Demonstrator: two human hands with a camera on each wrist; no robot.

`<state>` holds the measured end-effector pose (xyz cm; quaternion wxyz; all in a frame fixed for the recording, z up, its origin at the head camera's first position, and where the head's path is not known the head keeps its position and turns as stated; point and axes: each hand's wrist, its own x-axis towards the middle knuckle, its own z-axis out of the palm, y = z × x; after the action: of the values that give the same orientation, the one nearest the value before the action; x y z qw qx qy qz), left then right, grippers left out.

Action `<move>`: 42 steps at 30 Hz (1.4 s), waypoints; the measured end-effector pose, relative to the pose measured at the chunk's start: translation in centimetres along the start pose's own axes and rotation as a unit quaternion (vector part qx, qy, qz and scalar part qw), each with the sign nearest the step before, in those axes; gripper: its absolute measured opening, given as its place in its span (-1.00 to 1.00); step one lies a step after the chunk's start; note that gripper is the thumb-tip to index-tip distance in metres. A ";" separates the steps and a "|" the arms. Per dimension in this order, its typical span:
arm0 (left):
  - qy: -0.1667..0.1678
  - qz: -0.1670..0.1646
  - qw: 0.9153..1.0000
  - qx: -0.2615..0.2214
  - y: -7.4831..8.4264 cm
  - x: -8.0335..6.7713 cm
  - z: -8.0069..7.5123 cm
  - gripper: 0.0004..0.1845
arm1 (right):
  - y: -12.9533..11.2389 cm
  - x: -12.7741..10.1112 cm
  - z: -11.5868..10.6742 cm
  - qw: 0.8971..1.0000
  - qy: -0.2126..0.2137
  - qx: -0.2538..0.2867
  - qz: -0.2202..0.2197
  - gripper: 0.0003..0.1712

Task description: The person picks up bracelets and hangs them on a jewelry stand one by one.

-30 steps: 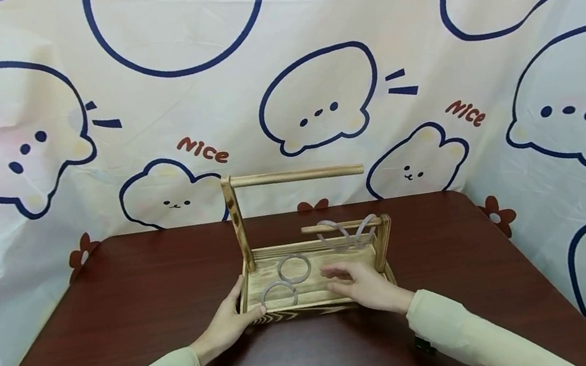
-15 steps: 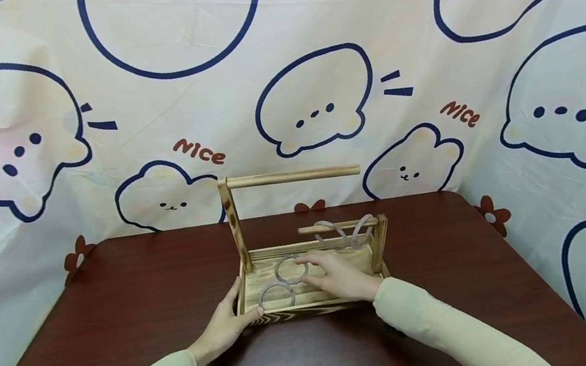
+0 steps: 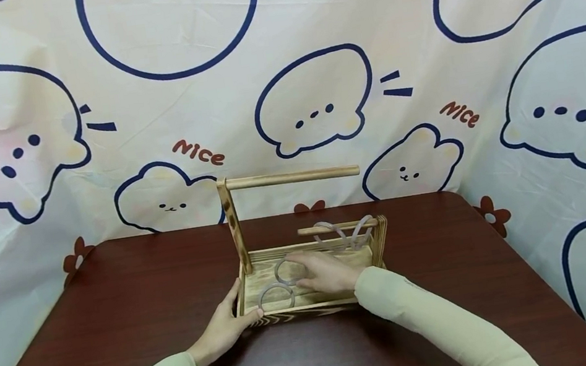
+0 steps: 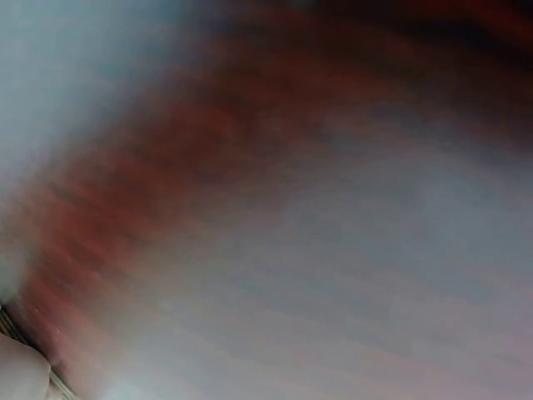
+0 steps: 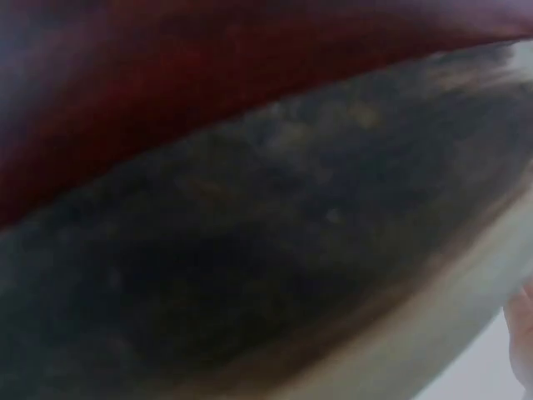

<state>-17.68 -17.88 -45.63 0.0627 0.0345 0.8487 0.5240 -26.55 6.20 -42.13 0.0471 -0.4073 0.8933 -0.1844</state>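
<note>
A wooden bangle stand (image 3: 311,313) with a shallow tray base faces me on the table. My left hand (image 3: 223,327) holds its front left corner, thumb at the front rim and fingers along the side. Inside the tray lie two pale greyish bangles, an upper one (image 3: 276,271) and a lower one (image 3: 261,300) next to it. My right hand (image 3: 325,271) reaches over the upper bangle's right part, thumb and fingers apart and covering that part. In the left wrist view a fingertip (image 4: 21,371) shows at the stand's edge.
Two more bangles (image 3: 343,237) hang on the short lower bar (image 3: 307,231) at the right. A longer bar (image 3: 292,177) extends rightward from the tall left post (image 3: 234,229). The dark red table (image 3: 160,277) meets a printed cloth (image 3: 238,109) behind.
My right hand has moved left from the tray's right part to the upper bangle. The left hand keeps its hold, and the head view has shifted slightly.
</note>
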 end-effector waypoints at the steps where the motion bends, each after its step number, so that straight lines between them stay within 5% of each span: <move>1: 0.000 0.000 1.000 -0.001 0.0 0.0 0.0 -0.02 | 0.1 0.2 0.1 1.000 -0.003 -0.006 0.000 -0.32; 21: 0.010 -0.038 0.998 -0.039 -0.2 -0.2 0.4 -0.03 | 1.1 2.8 1.5 0.992 -0.110 0.045 0.036 -0.38; 29: 0.010 -0.007 1.000 -0.006 -0.1 -0.1 0.2 -0.03 | 1.4 2.5 1.4 0.994 -0.093 0.030 0.053 -0.31; 42: 0.006 -0.010 1.000 -0.016 -0.4 0.1 0.2 -0.02 | 1.9 1.2 1.0 0.996 -0.061 -0.003 0.063 -0.25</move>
<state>-17.71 -17.88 -46.06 0.0629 0.0219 0.8407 0.5374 -28.42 6.13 -43.70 0.1120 -0.3604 0.9132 -0.1534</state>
